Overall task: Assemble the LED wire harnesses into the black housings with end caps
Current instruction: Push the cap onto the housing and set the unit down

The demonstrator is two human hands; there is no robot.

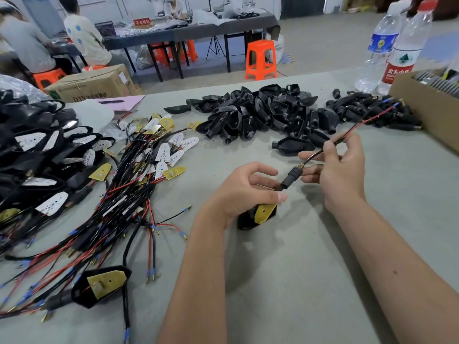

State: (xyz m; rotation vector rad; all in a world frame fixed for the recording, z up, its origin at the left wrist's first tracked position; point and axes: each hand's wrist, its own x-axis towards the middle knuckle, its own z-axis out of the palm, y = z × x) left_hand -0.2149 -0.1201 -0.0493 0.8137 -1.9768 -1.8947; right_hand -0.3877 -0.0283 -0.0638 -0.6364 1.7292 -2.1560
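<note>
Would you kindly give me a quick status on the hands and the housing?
Left hand grips black housing, LED board seated. Right hand pinches wire, end cap threaded on near housing neck. Nothing in the way.

Two bare hands, the left hand and the right hand, work at a table; two water bottles stand at the far right, one cardboard tray beside them, one pink sheet, one assembled housing near the front; loose black housings, end caps and wire harnesses lie in heaps too many to count
</note>
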